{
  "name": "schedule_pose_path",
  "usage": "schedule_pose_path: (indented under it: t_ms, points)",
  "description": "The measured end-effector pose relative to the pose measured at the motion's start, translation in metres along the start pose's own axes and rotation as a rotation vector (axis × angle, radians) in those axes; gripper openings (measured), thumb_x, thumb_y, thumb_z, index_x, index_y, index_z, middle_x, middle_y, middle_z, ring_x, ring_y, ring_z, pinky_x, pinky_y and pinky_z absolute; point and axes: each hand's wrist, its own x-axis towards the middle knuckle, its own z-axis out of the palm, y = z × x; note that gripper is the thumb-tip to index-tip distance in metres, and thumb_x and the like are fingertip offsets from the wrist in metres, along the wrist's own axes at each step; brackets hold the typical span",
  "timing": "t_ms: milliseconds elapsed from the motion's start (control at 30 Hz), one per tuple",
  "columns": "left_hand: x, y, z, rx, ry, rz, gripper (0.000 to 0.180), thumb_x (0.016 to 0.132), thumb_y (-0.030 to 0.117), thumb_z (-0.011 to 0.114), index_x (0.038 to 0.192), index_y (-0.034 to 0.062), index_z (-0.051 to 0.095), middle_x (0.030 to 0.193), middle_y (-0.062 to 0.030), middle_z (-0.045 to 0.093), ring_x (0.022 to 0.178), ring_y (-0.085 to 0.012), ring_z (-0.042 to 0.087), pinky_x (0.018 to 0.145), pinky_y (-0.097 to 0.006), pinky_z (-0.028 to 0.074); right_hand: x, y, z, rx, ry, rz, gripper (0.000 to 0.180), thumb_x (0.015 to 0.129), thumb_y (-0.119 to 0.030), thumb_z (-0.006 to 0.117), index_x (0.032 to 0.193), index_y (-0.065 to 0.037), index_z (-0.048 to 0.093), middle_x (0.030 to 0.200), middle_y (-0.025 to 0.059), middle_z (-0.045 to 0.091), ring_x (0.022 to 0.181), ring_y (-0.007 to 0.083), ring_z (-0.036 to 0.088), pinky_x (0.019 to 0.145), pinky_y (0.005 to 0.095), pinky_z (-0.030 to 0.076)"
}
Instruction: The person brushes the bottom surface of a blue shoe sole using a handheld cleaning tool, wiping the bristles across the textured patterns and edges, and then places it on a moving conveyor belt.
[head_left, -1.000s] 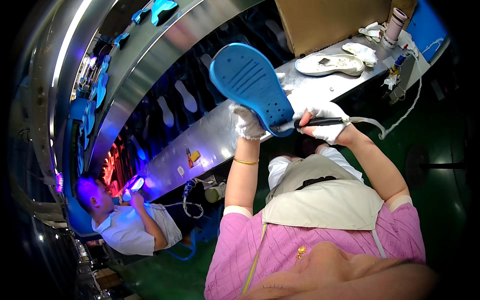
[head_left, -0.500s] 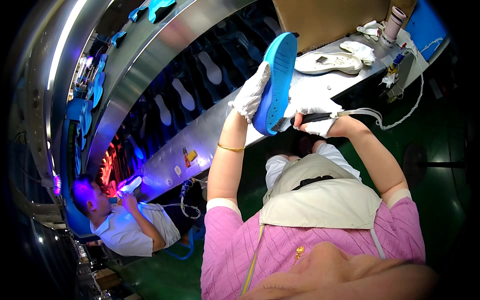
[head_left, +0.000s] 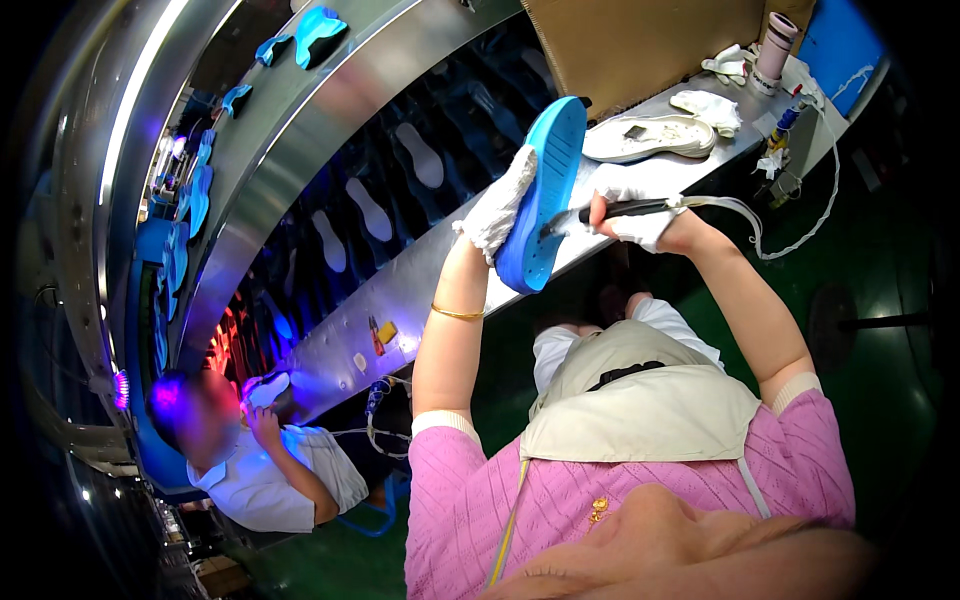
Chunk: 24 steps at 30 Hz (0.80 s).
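Observation:
A blue shoe sole [head_left: 555, 185] is held up at a tilt over the bench edge, its hollowed, hole-dotted side facing me. Wrapped round its left edge is my left hand [head_left: 500, 205], in a white glove. My right hand [head_left: 637, 220], gloved with bare fingertips showing, grips a black-handled brush [head_left: 645, 208] fed by a pale hose. The bristles meet the sole's surface toward its lower, heel end. Behind the brush, a cream shoe upper [head_left: 648, 138] lies on its side on the metal bench [head_left: 415, 260].
White gloves [head_left: 708, 108] and a pink cup [head_left: 776, 45] sit at the bench's far right. A curved conveyor carries several soles [head_left: 372, 208]. At left, a co-worker [head_left: 265, 475] holds a shoe part. The hose [head_left: 800, 243] loops down at the right.
The brush has shifted from the heel's lower right edge inward and up the sole. The sole has dropped slightly in the picture. The co-worker's head has turned.

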Motion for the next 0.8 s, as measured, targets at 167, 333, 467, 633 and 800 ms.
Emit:
schedule_pose_path:
  t_ms: [167,333,467,633,800]
  points:
    - [-0.016,0.011,-0.003,-0.020,0.057,-0.019,0.058,0.087,0.052,0.053,0.117,0.0026,0.051,0.095,-0.0138,0.061,0.066,-0.0218,0.063,0.057,-0.033,0.056,-0.003,-0.004,-0.007,-0.321,-0.054,0.050,0.010,0.071,-0.001,0.065,0.076,-0.009,0.061,0.078,0.0020,0.060,0.077,0.0126,0.057,0.073,0.0252,0.045]
    - [-0.036,0.019,-0.014,-0.377,-0.085,0.663,0.070,0.087,0.063,0.041,0.127,0.0055,0.045,0.127,-0.0111,0.049,0.114,-0.0273,0.050,0.101,-0.041,0.040,-0.010,-0.015,-0.012,0.046,0.072,-0.061,0.012,0.080,-0.001,0.065,0.086,-0.005,0.057,0.080,0.0024,0.059,0.080,0.0105,0.056,0.075,0.0249,0.045]
    - [-0.039,0.004,-0.025,-0.723,-0.121,0.180,0.080,0.083,0.068,0.040,0.128,0.0022,0.046,0.118,-0.0192,0.057,0.102,-0.0350,0.058,0.097,-0.054,0.041,-0.013,-0.005,-0.010,-0.002,0.163,-0.155,0.014,0.080,0.000,0.066,0.089,-0.004,0.056,0.083,0.0029,0.061,0.076,0.0091,0.057,0.071,0.0228,0.046]
    - [-0.039,-0.077,-0.021,-0.860,-0.220,0.158,0.063,0.087,0.045,0.050,0.130,-0.0005,0.042,0.123,-0.0219,0.053,0.109,-0.0347,0.055,0.099,-0.052,0.040,-0.014,0.009,0.009,0.024,0.280,-0.196,0.013,0.078,-0.003,0.065,0.084,-0.005,0.054,0.072,0.0011,0.058,0.066,0.0066,0.053,0.060,0.0213,0.043]
    - [-0.040,-0.093,0.033,-0.824,-0.283,0.195,0.070,0.084,0.044,0.057,0.135,0.0012,0.035,0.129,-0.0226,0.047,0.118,-0.0364,0.048,0.104,-0.050,0.034,-0.009,0.008,0.008,-0.215,0.423,-0.391,0.015,0.078,-0.004,0.066,0.086,-0.002,0.053,0.072,0.0030,0.058,0.065,0.0081,0.054,0.060,0.0227,0.045]
